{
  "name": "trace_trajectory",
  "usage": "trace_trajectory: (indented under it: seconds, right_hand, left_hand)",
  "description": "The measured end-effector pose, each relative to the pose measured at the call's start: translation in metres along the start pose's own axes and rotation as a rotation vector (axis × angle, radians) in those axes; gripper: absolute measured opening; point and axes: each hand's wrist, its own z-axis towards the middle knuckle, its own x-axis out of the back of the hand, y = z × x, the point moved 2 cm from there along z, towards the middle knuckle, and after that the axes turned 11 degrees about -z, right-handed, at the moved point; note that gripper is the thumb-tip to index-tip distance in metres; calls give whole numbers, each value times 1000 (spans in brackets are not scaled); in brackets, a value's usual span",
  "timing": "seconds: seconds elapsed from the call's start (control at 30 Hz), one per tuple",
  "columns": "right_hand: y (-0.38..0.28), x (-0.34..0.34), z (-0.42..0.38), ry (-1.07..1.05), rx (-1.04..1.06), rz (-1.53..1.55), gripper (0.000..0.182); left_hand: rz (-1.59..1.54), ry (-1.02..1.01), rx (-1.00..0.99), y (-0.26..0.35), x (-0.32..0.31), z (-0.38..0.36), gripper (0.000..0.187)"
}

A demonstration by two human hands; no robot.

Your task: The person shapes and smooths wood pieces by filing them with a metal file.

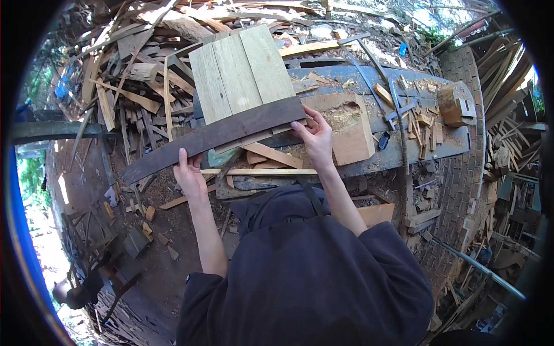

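A long dark wooden board slants across the view, low on the left and higher on the right. My left hand grips its lower edge left of the middle, thumb on the near face. At the board's right end, my right hand pinches it between thumb and fingers. Beyond the board rises a pale panel of joined planks, its lower part overlapped by the dark board. Narrow plank ends show just under the board near my right hand.
A workbench carries a thick wood block, metal clamps, small offcuts and a squared log piece. Scrap wood is heaped at the upper left. A brick edge runs along the right, and offcuts litter the ground.
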Motion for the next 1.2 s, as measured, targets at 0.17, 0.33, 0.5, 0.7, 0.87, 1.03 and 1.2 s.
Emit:
trace_trajectory:
  seconds: [0.17, 0.33, 0.5, 0.7, 0.87, 1.03, 1.2]
  right_hand:
    - [-2, -1, -1, 11, -9, 3, 55]
    - [-8, -2, -3, 21, 9, -16, 50]
    - [-3, -1, -1, 27, 43, -10, 48]
    - [3, -1, 1, 30, 72, -17, 49]
    - [0, 0, 0, 40, 90, -33, 50]
    - [-12, -2, -3, 17, 88, -42, 50]
    - [-13, -8, -2, 57, 52, -62, 51]
  left_hand:
    - [16, -15, 0, 1, 0, -2, 30]
    - [6, -10, -10, -1, 3, -2, 31]
    - [2, -36, 17, 1, 5, -4, 32]
    - [29, -6, 7, 2, 1, -7, 35]
    - [33, -5, 19, 2, 1, -6, 35]
    - [13, 11, 4, 1, 3, -6, 35]
    - [11, 3, 3, 2, 1, -6, 34]
